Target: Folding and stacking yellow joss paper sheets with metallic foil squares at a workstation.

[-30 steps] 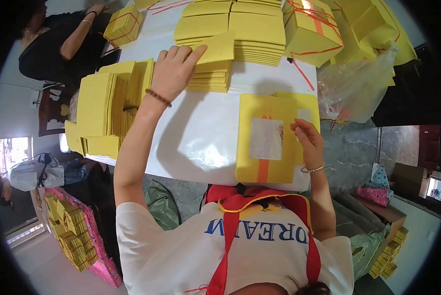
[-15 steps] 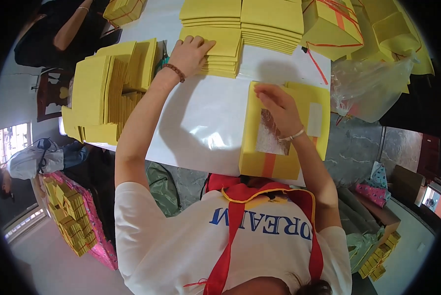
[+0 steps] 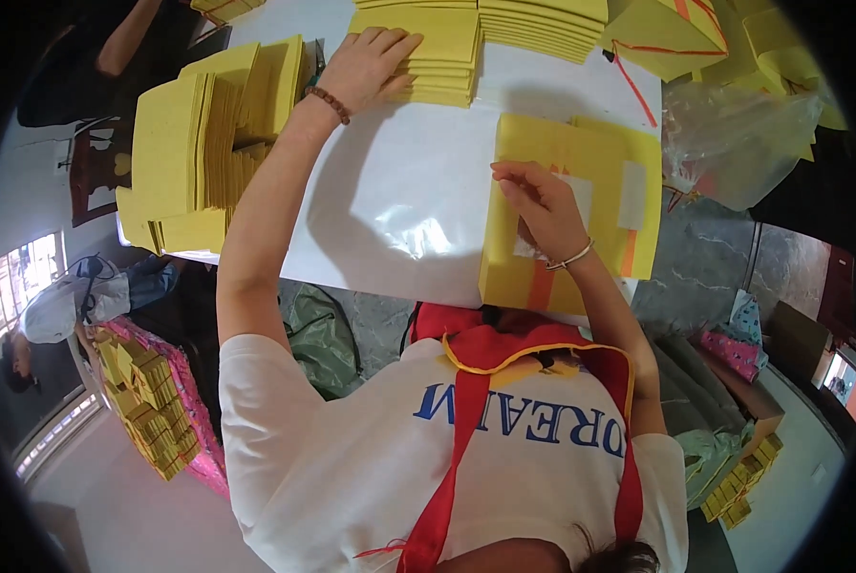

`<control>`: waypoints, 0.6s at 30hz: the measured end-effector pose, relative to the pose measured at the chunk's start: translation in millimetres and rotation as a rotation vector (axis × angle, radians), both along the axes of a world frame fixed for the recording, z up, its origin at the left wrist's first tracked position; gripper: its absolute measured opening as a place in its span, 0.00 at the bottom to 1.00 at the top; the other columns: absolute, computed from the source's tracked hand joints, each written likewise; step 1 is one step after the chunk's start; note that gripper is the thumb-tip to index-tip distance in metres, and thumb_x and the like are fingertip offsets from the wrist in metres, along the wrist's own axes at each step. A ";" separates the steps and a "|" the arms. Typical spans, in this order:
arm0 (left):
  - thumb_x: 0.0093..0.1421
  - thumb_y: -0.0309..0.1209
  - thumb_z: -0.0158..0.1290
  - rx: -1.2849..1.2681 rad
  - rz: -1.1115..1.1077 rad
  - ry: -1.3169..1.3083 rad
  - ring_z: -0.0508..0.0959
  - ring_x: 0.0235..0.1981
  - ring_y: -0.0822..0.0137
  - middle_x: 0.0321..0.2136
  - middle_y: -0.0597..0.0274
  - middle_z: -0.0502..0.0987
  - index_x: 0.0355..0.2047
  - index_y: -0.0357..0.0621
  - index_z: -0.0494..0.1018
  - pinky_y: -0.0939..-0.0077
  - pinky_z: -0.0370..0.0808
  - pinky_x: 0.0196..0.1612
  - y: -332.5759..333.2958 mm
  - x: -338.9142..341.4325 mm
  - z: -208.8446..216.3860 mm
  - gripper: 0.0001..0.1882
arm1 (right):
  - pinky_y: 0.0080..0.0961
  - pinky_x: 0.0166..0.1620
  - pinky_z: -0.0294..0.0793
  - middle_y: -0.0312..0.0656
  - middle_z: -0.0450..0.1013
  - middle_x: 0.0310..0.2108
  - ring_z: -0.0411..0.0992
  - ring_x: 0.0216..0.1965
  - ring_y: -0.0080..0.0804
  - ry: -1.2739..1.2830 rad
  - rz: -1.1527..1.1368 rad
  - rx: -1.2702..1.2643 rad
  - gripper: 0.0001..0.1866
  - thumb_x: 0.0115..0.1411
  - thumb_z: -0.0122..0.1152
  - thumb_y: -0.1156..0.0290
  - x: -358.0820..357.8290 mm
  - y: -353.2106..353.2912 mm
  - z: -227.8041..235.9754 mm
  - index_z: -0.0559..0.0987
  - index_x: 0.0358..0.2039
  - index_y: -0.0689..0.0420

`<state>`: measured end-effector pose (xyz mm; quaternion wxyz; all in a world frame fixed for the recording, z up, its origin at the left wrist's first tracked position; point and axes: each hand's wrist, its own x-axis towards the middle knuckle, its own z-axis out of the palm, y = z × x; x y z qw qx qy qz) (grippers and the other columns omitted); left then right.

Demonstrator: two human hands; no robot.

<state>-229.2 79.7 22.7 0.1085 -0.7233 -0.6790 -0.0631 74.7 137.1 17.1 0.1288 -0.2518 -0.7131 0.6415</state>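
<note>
A yellow stack (image 3: pixel 447 69) lies under the left fingers (image 3: pixel 404 48), grip unclear; a yellow block (image 3: pixel 607 191) below the loosely parted right fingers (image 3: pixel 519 169).

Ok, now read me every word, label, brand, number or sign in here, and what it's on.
Blue lettering, upside down in this view, across the white shirt: large and legible, but I won't copy its wording.
Pale panel on the yellow packet under the right hand: partly covered, no text readable.
Pale strip on the second yellow packet beside it: no text readable.
</note>
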 end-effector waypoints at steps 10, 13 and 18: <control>0.51 0.35 0.54 -0.006 -0.001 0.012 0.72 0.42 0.60 0.41 0.60 0.72 0.51 0.47 0.65 0.68 0.70 0.43 1.1 -0.6 -8.7 0.26 | 0.24 0.44 0.69 0.45 0.70 0.45 0.70 0.43 0.30 -0.013 -0.006 -0.619 0.33 0.60 0.49 0.71 -64.4 -17.8 -14.1 0.47 0.63 0.58; 0.51 0.36 0.54 0.053 -0.017 -0.043 0.73 0.40 0.62 0.37 0.63 0.75 0.46 0.47 0.69 0.68 0.71 0.41 2.1 1.7 -9.3 0.21 | 0.26 0.44 0.69 0.47 0.67 0.49 0.70 0.44 0.32 -0.002 -0.127 -0.667 0.37 0.59 0.49 0.73 -79.7 -13.8 -21.7 0.41 0.63 0.58; 0.52 0.34 0.52 0.011 0.011 -0.087 0.72 0.40 0.58 0.39 0.60 0.73 0.49 0.48 0.67 0.66 0.71 0.42 1.8 0.4 -9.9 0.22 | 0.26 0.44 0.69 0.48 0.65 0.51 0.69 0.44 0.32 0.037 -0.175 -0.658 0.38 0.59 0.49 0.73 -90.4 -8.0 -19.3 0.40 0.63 0.59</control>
